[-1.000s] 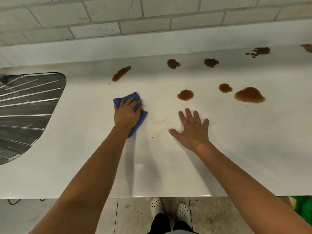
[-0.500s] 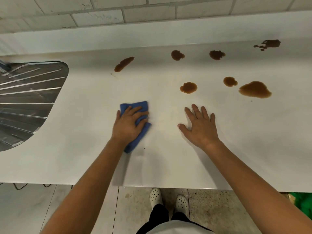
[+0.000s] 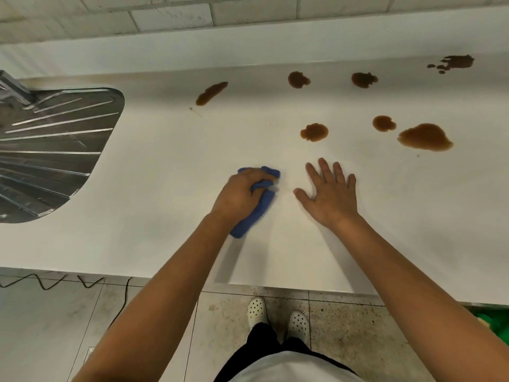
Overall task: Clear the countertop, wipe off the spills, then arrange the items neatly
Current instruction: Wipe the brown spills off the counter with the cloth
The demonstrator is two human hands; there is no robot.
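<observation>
Cloth bunched in left hand, seven spills untouched

Left hand (image 3: 242, 193) curls its fingers round a blue cloth (image 3: 254, 205), pressing it onto the white countertop (image 3: 154, 166) near the front edge; the picture is blurred there. Right hand (image 3: 329, 195) lies flat just beside it, fingers spread and straight, holding nothing. Brown spills sit further back and to the right, the nearest (image 3: 314, 132) beyond the right hand's fingertips, the largest (image 3: 425, 137) well to the right. A steel drainer (image 3: 52, 150) lies far left. I judge the cloth soft, light and limp: it will fold under the palm, so gripping its bunched middle keeps it from trailing. Once soaked it may smear rather than lift.
</observation>
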